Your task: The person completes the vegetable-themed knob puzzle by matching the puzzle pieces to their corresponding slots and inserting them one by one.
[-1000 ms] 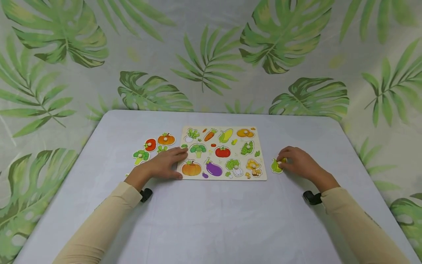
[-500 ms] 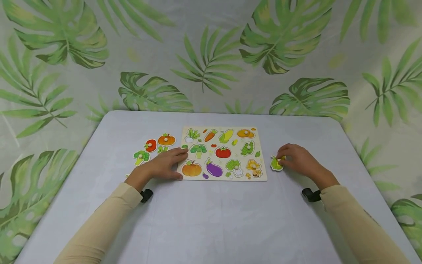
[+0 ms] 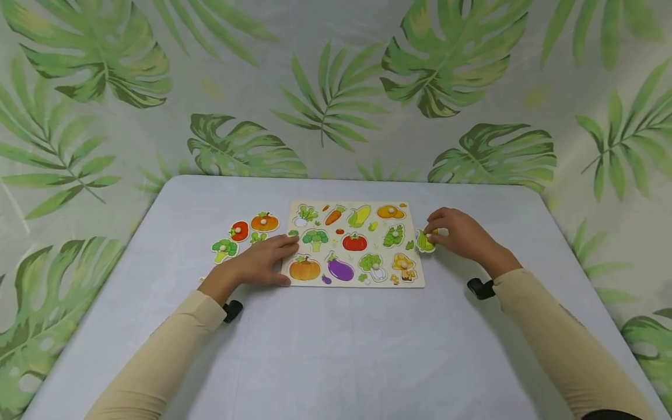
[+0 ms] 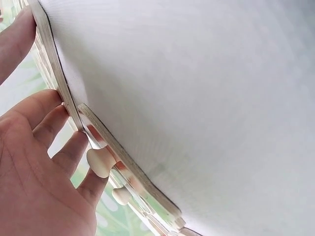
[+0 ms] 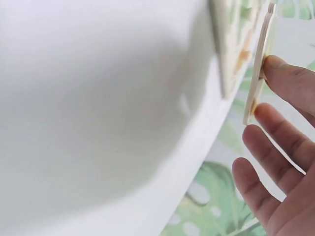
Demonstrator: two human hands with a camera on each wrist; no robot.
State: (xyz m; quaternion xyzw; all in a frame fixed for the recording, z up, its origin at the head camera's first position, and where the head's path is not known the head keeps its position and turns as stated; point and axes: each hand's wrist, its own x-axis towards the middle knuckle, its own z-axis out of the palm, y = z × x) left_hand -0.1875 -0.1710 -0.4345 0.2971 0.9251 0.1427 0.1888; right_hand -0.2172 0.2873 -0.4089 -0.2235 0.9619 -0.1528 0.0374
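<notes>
A cream puzzle board (image 3: 346, 283) with vegetable pictures lies flat at the table's middle. On its left edge rests my left hand (image 3: 259, 261), fingers spread and thumb near the front corner; in the left wrist view the fingertips (image 4: 74, 142) touch the board's edge. My right hand (image 3: 464, 233) pinches a yellow-green corn puzzle piece (image 3: 425, 241) by its knob, just beyond the board's right edge. The right wrist view shows that piece (image 5: 258, 64) edge-on, raised off the table, with thumb and a finger at it. Knobbed pieces, including mushrooms (image 3: 404, 274) and leafy greens (image 3: 373, 259), sit in the board.
Left of the board lie loose knobbed pieces: a pumpkin (image 3: 265, 220), a tomato (image 3: 239, 231) and a broccoli (image 3: 224, 251). A green piece (image 3: 257, 237) is partly hidden behind my left hand. A white cloth (image 3: 336, 350) covers the table; a leaf-print curtain (image 3: 336, 76) hangs behind.
My right hand has lifted the corn piece from the table and moved it left and away from me, up to the board's right edge. The left hand has stayed in place.
</notes>
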